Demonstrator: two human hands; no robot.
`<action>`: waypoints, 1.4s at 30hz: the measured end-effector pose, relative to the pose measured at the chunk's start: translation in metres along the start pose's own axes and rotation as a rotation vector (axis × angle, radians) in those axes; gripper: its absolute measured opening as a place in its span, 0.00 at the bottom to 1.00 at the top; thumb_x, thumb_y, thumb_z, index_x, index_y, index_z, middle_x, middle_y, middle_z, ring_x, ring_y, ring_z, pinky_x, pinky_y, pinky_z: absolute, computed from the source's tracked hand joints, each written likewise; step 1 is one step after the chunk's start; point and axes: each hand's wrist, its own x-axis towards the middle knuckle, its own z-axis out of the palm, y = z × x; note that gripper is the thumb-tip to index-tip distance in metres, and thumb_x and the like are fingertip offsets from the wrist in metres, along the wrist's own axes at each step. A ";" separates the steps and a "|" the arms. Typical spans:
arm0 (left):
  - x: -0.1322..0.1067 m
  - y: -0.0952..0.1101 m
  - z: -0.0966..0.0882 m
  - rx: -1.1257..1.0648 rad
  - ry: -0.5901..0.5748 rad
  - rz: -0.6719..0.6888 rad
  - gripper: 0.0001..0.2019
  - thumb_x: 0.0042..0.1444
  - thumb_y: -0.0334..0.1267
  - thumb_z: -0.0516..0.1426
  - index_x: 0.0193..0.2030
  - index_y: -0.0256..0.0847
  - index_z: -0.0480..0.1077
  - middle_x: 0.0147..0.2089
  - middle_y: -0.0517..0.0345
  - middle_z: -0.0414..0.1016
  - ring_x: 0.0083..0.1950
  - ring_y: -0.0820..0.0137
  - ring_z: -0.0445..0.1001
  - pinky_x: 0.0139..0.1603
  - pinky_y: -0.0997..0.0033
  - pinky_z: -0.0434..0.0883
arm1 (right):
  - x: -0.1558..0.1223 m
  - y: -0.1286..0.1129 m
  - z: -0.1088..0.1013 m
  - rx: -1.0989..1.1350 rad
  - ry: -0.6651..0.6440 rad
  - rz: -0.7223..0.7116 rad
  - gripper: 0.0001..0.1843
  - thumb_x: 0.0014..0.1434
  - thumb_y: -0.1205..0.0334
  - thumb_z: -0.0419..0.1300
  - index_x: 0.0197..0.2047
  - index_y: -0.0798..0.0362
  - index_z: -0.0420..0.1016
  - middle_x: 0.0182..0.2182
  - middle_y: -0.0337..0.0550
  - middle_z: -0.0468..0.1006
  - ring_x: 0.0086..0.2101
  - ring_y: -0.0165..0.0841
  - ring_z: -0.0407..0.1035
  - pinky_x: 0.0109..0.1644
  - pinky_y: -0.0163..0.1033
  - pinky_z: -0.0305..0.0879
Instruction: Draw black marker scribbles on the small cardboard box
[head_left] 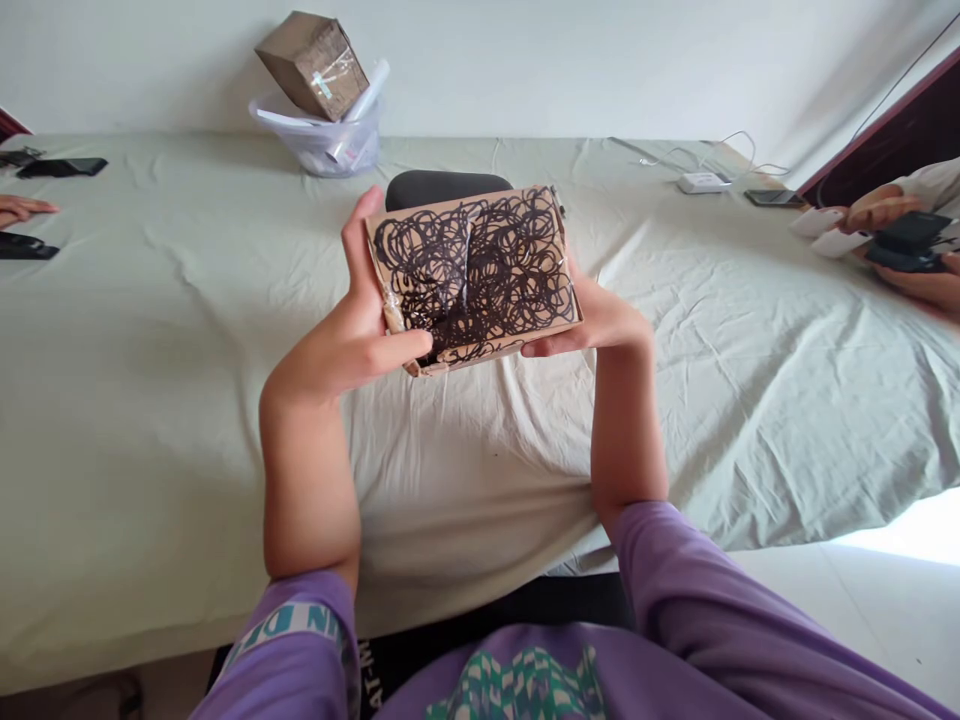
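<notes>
Between my two hands I hold a cardboard box up above the cloth-covered table, its face covered in black scribbled loops. My left hand grips the box's left side, with the thumb over the lower front corner. At the opposite side my right hand holds the lower right edge; its thumb shows underneath and its other fingers are hidden behind the box. Strips of clear tape shine on the box's left edge. Partly covered by the box, a black rounded object shows behind its top edge.
At the back against the wall, a clear plastic basin holds a brown taped box and a white roll. A white power strip with cables lies at the back right. Other people's hands are at the right, with a dark device, and at the left edge.
</notes>
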 end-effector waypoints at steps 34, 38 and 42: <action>-0.015 -0.022 -0.081 0.827 -0.035 -0.170 0.78 0.33 0.45 0.81 0.85 0.48 0.38 0.83 0.41 0.39 0.82 0.25 0.36 0.78 0.18 0.34 | 0.027 0.073 0.077 -0.799 0.132 0.824 0.24 0.74 0.59 0.47 0.66 0.63 0.66 0.59 0.69 0.78 0.53 0.55 0.77 0.56 0.53 0.71; -0.013 -0.021 -0.077 0.891 -0.054 -0.203 0.79 0.33 0.52 0.80 0.85 0.49 0.35 0.82 0.41 0.40 0.82 0.25 0.38 0.78 0.17 0.38 | 0.028 0.065 0.073 -0.787 0.098 0.883 0.24 0.74 0.56 0.50 0.63 0.64 0.70 0.57 0.70 0.80 0.56 0.58 0.77 0.58 0.55 0.72; -0.014 -0.018 -0.071 0.999 -0.094 -0.216 0.75 0.39 0.58 0.75 0.84 0.55 0.31 0.79 0.42 0.44 0.82 0.27 0.42 0.77 0.17 0.46 | 0.026 0.063 0.071 -0.789 0.085 0.933 0.24 0.75 0.56 0.49 0.62 0.62 0.76 0.61 0.68 0.79 0.60 0.58 0.76 0.61 0.55 0.71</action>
